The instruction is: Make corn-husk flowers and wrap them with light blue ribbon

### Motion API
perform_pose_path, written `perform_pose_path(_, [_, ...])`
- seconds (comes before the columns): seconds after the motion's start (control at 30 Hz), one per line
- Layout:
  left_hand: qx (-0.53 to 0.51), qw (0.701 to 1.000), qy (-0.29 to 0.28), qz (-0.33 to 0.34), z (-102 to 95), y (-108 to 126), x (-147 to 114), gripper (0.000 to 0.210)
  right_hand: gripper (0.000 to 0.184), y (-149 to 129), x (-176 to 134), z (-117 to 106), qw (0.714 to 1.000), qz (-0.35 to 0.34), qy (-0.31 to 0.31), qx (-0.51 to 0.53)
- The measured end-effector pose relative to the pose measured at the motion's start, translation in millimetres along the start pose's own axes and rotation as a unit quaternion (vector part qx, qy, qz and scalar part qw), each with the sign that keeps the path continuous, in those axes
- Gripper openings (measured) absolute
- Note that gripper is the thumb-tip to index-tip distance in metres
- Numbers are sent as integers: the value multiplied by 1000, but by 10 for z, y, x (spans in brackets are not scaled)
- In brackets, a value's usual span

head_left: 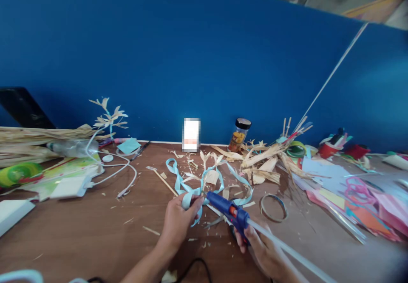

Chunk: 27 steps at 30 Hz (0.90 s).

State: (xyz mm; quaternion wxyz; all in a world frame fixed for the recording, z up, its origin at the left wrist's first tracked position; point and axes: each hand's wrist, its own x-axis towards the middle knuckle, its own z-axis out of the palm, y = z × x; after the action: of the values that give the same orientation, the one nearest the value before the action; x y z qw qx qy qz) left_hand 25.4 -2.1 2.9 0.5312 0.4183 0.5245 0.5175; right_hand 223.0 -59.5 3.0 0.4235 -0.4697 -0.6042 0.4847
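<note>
My left hand [179, 217] pinches a light blue ribbon [186, 200] at a thin stem, part of which the fingers hide. Pale dried-husk petals [208, 159] show just beyond the fingertips. Curling over the table, more of the blue ribbon [174, 168] lies loosely in loops. My right hand [256, 242] is wrapped around the handle of a blue hot glue gun [225, 206]. Its nozzle points left and meets or nearly meets the stem by my left fingertips. A long translucent glue stick [287, 249] juts out of the gun's back. Scissors [215, 222] lie partly hidden under the gun.
Husk scraps litter the brown table [127, 240]. A tape ring [274, 208] lies to the right, near papers and pink scissors [358, 191]. Behind stand a bright blurred screen [191, 134] and a black-lidded jar [238, 135]. White cables [129, 168] and a husk flower [110, 115] are left.
</note>
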Motion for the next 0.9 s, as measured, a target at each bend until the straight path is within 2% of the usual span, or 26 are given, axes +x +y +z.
perform_pose_path(0.53, [0, 1000, -20, -10, 7, 56, -18, 27, 48, -219, 22, 33, 1000, 23, 10, -6])
perform_pose_path(0.67, [10, 999, -38, 8, -7, 11, 2, 26, 47, -194, 35, 18, 1000, 19, 15, 2])
perform_pose_path(0.9, [-25, 999, -35, -10, 2, -1, 3, 29, 43, -51, -21, 0, 1000, 21, 10, 3])
